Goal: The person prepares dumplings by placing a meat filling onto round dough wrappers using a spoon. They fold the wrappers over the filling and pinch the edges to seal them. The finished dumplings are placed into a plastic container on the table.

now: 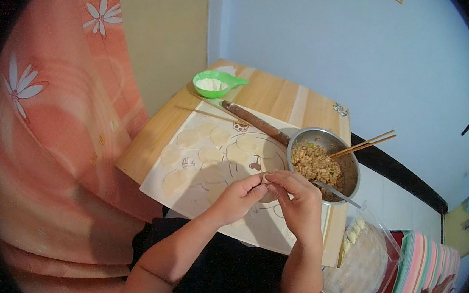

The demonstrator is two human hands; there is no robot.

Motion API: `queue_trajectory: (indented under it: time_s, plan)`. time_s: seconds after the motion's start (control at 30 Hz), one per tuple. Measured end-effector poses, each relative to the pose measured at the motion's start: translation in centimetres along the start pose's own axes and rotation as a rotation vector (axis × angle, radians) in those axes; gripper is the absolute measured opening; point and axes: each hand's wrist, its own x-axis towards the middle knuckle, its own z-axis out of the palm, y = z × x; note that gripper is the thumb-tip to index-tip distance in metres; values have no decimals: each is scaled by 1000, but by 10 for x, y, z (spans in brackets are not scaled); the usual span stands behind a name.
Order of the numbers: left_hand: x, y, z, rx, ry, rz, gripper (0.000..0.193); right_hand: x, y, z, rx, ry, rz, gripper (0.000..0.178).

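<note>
At the left edge we have an orange curtain hanging beside the table. Next, several flat dough rounds lie on the left part of the pale mat; they are mostly spread out, presumably to limit sticking. Above them, at the far end of the table, a green scoop contains white powder, probably parked there to leave the near area free. Loose chopsticks lie across the mat's far left corner.

At centre, our left hand meets our right hand over the mat. The fingertips are together, pinched on a small piece of dough. The fingers hide most of it, so we cannot tell its shape; the two-handed grip appears to let both sides press the edge evenly. Behind the hands, the rolling pin lies slantwise, its near end close to the bowl.

To the right, the metal bowl contains a brown filling. Chopsticks and a metal utensil rest in it, handles outward, likely for quick grasping. Beyond the table's right edge, a clear tray carries a row of pale pieces.
</note>
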Motion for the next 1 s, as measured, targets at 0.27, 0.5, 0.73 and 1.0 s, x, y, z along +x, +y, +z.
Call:
queue_trajectory:
  time_s: [0.27, 0.5, 0.73, 1.0]
  plan:
    - [5, -13, -2, 49, 102, -18, 30, 11, 14, 1, -42, -77, 60, 14]
    - [4, -9, -8, 39, 89, -91, 36, 8, 24, 10, 48, -44, 172, 23]
    - [-1, -19, -6, -7, 102, -58, 35, 6, 25, 10, 313, -17, 267, 28]
    - [-3, -9, 4, 90, 62, -85, 36, 4, 26, 9, 93, -113, 194, 28]
